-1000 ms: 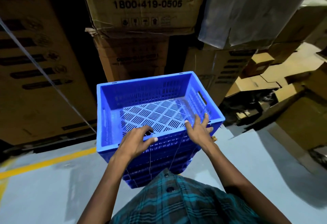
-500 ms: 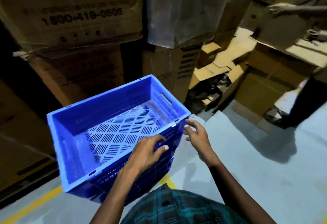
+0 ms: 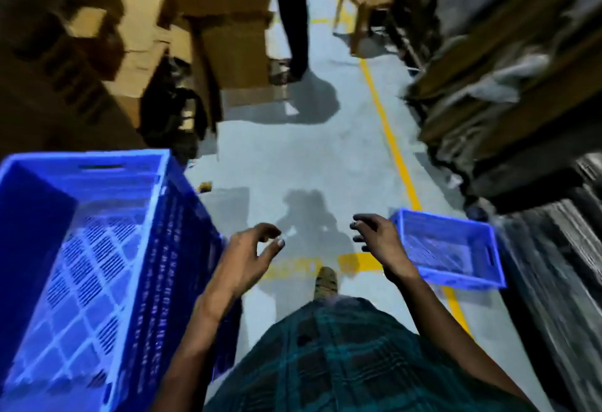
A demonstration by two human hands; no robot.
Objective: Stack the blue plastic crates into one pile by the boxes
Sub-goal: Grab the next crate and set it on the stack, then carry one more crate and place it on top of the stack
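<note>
Between two blue crates (image 3: 81, 265) (image 3: 449, 248) — both hands (image 3: 250, 255) (image 3: 378, 242) free (fingers curled).

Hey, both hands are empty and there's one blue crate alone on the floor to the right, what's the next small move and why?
Probably step toward the single blue crate by the yellow floor line and reach for its rim. Both the left hand and the right hand hold nothing, fingers loosely curled, and the crate pile stands at the left, so this loose crate seems to be the one left to add.

Crate stack (image 3: 97, 265) left, apparently single crate (image 3: 456, 248) right
</note>
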